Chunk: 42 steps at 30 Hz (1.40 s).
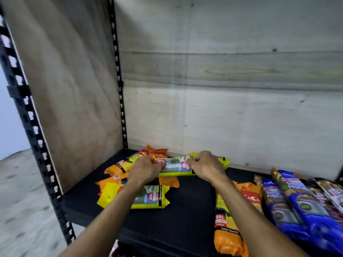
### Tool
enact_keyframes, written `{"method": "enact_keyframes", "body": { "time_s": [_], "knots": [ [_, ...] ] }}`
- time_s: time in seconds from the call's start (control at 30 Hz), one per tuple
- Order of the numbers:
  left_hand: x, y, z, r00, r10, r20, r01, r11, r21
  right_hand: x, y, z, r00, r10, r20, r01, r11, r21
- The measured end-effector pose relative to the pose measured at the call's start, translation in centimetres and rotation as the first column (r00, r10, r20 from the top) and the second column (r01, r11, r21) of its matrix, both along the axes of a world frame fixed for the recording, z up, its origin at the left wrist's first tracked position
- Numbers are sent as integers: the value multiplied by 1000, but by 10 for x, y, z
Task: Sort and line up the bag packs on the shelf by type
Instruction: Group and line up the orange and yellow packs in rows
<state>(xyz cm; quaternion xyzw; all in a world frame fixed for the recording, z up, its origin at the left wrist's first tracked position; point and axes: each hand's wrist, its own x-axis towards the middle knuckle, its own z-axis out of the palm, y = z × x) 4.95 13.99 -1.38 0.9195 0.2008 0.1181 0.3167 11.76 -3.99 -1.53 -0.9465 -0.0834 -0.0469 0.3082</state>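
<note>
A yellow 25L bag pack (175,166) lies crosswise near the back of the black shelf (187,206). My left hand (143,168) grips its left end and my right hand (206,166) grips its right end. Behind it, orange packs (157,154) and another yellow pack (223,161) lie against the back wall. A second yellow 25L pack (146,196) rests nearer the front, partly under my left forearm, on top of orange packs (111,179). An orange 60L pack (225,225) lies lengthwise at the front right, under my right forearm.
Blue packs (289,206) and brown-and-white packs (328,191) lie side by side at the right end of the shelf. A plywood side panel (70,93) and black slotted posts (117,75) close the left side. A concrete wall stands behind. Grey floor shows at lower left.
</note>
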Motion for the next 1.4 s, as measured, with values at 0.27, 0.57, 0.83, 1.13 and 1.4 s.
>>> {"method": "enact_keyframes", "body": {
  "time_s": [0.27, 0.57, 0.83, 1.13, 1.4],
  "knots": [
    [-55, 52, 3, 990, 138, -30, -138, 990, -4, -52, 54, -9, 987, 146, -67, -141, 987, 80],
    [-79, 108, -3, 966, 260, 5, -259, 964, -50, -67, 112, -7, 943, 323, -73, -317, 945, 85],
    [-88, 142, -23, 927, 371, 59, -374, 926, 50, -44, 168, -6, 875, 474, -98, -467, 880, 82],
    [-91, 146, -38, 894, 439, -95, -437, 899, 40, -7, 227, -20, 824, 562, -78, -563, 826, 11],
    [-106, 134, -45, 862, 473, -182, -467, 881, 76, 1, 268, -37, 776, 617, -129, -621, 784, 8]
  ]
}}
